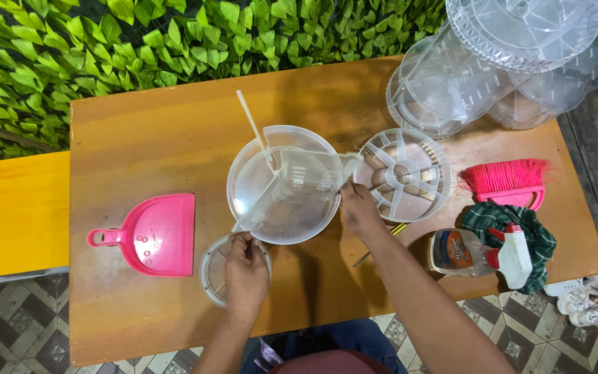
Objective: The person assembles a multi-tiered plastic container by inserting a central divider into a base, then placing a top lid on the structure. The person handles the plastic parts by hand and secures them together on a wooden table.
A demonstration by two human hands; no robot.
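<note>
I am holding a see-through plastic divider piece with thin flat walls (pixel 292 190) over the middle of the orange-brown wooden desk (pixel 140 138). It is sitting tilted on top of a round clear plastic tray (pixel 243 187), and I am using that tray as my landmark.

My left hand (pixel 246 266) is just below the tray. Its grip is pinching the lower corner of the divider, closed narrow on the thin edge. My right hand (pixel 359 208) is at the tray's right side. Its grip is closed on the other end of the divider, near a pointy flap.

Under my left hand, a small round clear lid (pixel 212 273) is lying flat on the desk, just below the tray. A round clear wheel-shaped insert with spokes (pixel 403 173) is sitting just right of the tray. A thin white stick (pixel 252 125) is poking up from the tray's top edge. A pink plastic dustpan (pixel 153 234) is lying well to the left of the tray. A pink brush (pixel 506 181), a green checked cloth (pixel 538 235) and a spray bottle (pixel 475 253) are far to the right.

I think the divider is very light and stiff, but thin and easy to crack. It looks smooth and slippery. I think holding it by the edges with both hands is best, gently, not squeezing the flat walls.
</note>
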